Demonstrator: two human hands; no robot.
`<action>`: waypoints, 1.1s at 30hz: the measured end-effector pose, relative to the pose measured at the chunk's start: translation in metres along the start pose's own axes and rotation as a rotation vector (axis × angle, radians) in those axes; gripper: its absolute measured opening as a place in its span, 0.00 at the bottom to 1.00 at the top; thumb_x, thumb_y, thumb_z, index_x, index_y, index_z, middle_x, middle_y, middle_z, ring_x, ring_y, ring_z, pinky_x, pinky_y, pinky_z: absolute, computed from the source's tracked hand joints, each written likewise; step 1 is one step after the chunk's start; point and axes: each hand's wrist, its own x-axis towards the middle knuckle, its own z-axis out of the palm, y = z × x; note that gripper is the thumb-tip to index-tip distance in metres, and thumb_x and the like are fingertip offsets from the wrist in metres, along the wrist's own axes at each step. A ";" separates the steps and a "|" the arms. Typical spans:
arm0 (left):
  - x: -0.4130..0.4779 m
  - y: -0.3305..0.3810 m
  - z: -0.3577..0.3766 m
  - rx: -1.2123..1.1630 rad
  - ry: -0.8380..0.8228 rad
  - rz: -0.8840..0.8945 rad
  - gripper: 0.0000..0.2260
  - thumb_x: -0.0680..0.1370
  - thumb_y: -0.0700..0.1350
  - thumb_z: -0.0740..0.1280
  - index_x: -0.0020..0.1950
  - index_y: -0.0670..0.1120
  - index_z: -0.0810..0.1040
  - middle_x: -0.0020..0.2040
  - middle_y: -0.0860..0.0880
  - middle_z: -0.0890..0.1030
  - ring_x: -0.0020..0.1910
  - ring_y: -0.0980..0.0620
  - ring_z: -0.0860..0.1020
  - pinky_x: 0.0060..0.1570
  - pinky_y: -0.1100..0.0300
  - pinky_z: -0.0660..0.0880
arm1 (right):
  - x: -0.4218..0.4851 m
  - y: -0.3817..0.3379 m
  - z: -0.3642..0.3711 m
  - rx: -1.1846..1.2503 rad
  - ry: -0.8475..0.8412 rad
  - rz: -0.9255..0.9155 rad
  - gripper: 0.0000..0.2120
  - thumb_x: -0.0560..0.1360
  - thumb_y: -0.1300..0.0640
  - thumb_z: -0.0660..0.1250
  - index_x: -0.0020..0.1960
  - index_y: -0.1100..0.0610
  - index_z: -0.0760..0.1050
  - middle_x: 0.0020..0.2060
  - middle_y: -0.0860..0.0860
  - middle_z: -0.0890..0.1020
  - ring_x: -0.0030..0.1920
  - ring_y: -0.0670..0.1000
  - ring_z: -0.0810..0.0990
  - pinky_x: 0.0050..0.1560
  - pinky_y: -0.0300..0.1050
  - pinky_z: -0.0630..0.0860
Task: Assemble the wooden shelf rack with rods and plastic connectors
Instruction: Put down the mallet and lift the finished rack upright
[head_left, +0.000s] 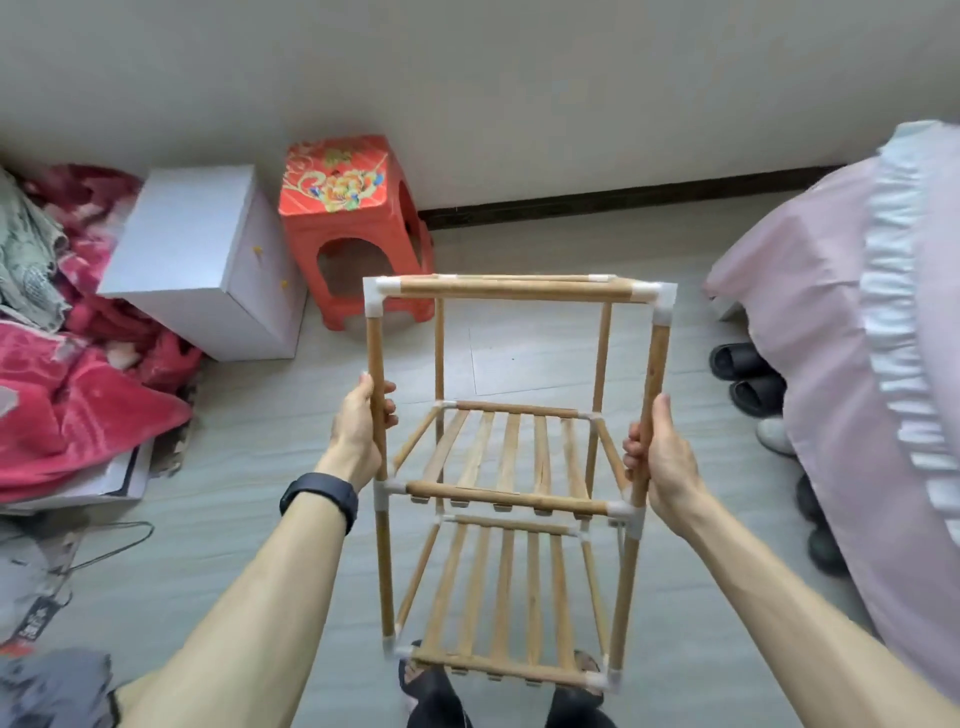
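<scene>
— How are the hands holding the wooden shelf rack (506, 498)?

— The left hand (358, 421) is gripping the front left upright rod (375, 353), fingers and thumb curling round it. The right hand (662, 457) is clasping the front right upright rod (655, 364) at about the same height, its thumb lying up along the wood.

— And where is the rack standing?

— It is standing upright between the two hands, directly in front of the person. Its base is reaching down beside the sandalled feet (431, 696). Whether it is touching the floor, I cannot tell.

— What is lying near the hands?

— The middle slatted shelf (506, 452) is sitting between them and slightly below. The lower slatted shelf (498, 597) is sitting well beneath them. Above the hands, the top rod (514, 289) is running across, and a white plastic connector (375, 296) is joining it to the upright over the left hand. Another one is doing the same over the right.

— Anything further out?

— Beyond the left hand, a red stool (353, 218) and a white box (208, 260) are standing by the wall, and a red blanket (78, 389) is lying heaped further to that side. Past the right hand, a pink bed cover (857, 364) is hanging over dark slippers (748, 374). A black wristband (319, 501) is circling the left wrist.
</scene>
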 end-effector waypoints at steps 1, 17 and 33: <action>-0.023 0.024 0.005 0.011 -0.040 -0.007 0.22 0.84 0.60 0.57 0.45 0.44 0.78 0.30 0.50 0.74 0.30 0.53 0.71 0.33 0.61 0.70 | -0.023 -0.021 -0.013 0.028 -0.019 -0.009 0.32 0.70 0.21 0.54 0.35 0.50 0.69 0.26 0.46 0.68 0.28 0.48 0.65 0.35 0.46 0.64; -0.222 0.104 0.158 0.897 -0.712 -0.376 0.24 0.82 0.65 0.56 0.49 0.45 0.75 0.39 0.46 0.83 0.38 0.47 0.81 0.43 0.50 0.78 | -0.262 -0.035 -0.191 0.221 0.458 -0.067 0.35 0.74 0.22 0.53 0.53 0.52 0.79 0.24 0.45 0.65 0.25 0.46 0.61 0.28 0.41 0.60; -0.554 -0.233 0.408 1.529 -1.231 0.319 0.24 0.85 0.54 0.57 0.61 0.34 0.79 0.52 0.37 0.84 0.35 0.47 0.79 0.32 0.61 0.74 | -0.537 0.216 -0.429 0.583 1.166 0.410 0.25 0.78 0.35 0.65 0.49 0.58 0.79 0.34 0.52 0.82 0.35 0.54 0.81 0.42 0.52 0.79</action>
